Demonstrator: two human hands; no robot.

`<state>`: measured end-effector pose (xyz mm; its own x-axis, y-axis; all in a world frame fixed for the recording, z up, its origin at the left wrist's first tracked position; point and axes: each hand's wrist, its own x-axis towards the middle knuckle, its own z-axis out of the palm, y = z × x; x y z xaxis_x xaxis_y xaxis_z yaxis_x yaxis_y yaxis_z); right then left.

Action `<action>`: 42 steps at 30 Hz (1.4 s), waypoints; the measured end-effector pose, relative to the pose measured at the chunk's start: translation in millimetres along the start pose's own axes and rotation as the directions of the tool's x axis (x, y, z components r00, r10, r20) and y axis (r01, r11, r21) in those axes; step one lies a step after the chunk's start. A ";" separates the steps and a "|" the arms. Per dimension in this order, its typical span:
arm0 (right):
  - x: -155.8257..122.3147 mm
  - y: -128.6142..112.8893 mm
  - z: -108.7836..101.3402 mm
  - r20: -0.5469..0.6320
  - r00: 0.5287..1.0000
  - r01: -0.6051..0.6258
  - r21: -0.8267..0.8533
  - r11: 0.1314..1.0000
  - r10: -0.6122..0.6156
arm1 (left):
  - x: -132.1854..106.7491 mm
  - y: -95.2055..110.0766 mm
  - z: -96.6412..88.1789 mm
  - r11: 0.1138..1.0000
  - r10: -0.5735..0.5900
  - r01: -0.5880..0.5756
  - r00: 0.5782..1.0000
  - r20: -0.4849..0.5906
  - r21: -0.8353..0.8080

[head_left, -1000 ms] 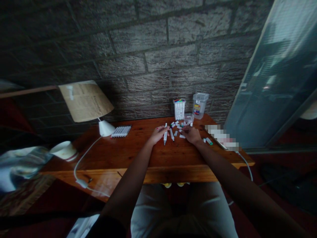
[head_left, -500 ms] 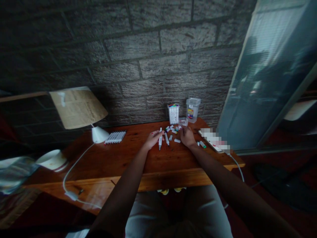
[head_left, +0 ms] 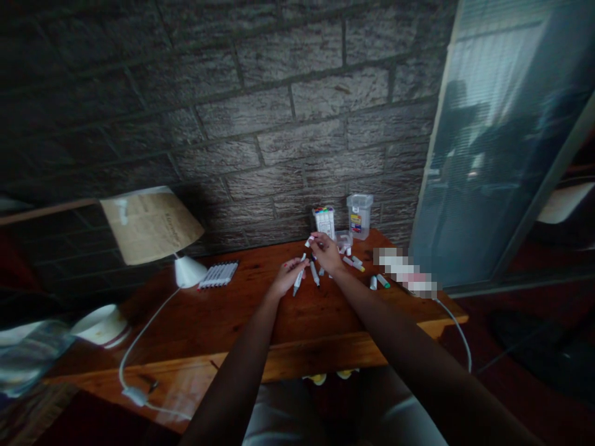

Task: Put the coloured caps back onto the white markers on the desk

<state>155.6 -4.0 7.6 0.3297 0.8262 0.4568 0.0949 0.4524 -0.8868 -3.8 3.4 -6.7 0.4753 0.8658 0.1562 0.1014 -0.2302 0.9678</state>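
Note:
My left hand point(head_left: 287, 277) is closed round a white marker point(head_left: 298, 282) that slants down over the wooden desk point(head_left: 223, 316). My right hand point(head_left: 325, 253) is just right of it, fingers pinched on a small white marker cap point(head_left: 309, 241) held above the marker's upper end. A second marker point(head_left: 315, 274) lies on the desk between the hands. Loose caps point(head_left: 353, 262) are scattered to the right of my right hand. Behind them stand a white box of markers point(head_left: 324, 222) and a clear plastic container point(head_left: 359, 215).
A row of markers point(head_left: 218, 275) lies left of my hands near a white lamp base point(head_left: 189, 271) with a paper shade point(head_left: 151, 224). Its cable point(head_left: 139, 334) runs to the desk's front edge. A white bowl point(head_left: 100, 323) sits far left. A brick wall rises behind.
My right hand has left the scattered caps and moved left and up to the marker's tip with a cap. My left hand has tilted the marker up. The view shifted downward.

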 end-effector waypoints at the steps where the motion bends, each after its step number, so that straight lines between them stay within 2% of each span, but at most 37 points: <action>1: -3.0 1.8 1.2 -0.006 1.000 -0.008 0.032 0.999 0.008 | -0.7 -0.3 -0.3 1.000 0.001 -0.001 1.000 0.008 0.005; 8: -19.5 8.7 -17.9 -0.047 0.992 -0.107 0.130 0.986 0.114 | -3.0 -0.2 -0.6 1.000 0.003 -0.003 1.000 0.030 0.025; 14: -23.5 -1.5 -14.7 0.027 0.996 -0.085 0.149 0.985 0.082 | -3.5 2.2 -0.2 1.000 -0.004 0.003 0.999 0.032 0.023; 20: -25.3 -5.7 -15.7 -0.019 0.991 -0.123 0.191 0.974 0.129 | -2.4 -1.2 -1.7 0.998 0.012 -0.013 1.000 0.025 0.061; 25: -28.6 -0.4 -13.3 0.073 0.991 -0.122 0.139 0.983 0.112 | -3.7 0.8 -2.1 0.995 0.046 -0.050 0.998 0.042 0.085; 31: -29.9 2.5 -12.6 0.095 0.991 -0.105 0.099 0.990 0.095 | -5.4 5.0 -1.0 0.995 0.038 -0.041 0.999 0.037 0.091; 37: -35.7 6.3 -12.9 0.174 0.984 0.053 -0.088 0.995 -0.037 | -4.3 4.3 -0.2 0.997 0.024 -0.027 0.999 0.032 0.076; 42: -37.6 7.6 -11.6 0.164 0.985 0.085 -0.146 0.986 -0.060 | -4.8 5.4 1.0 0.999 -0.031 0.031 0.999 0.025 0.029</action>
<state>154.8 -35.5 -17.1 0.1648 0.8412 0.5150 0.2589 0.4669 -0.8455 -4.7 -2.4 -2.4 0.4932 0.8615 0.1209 0.1412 -0.2164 0.9660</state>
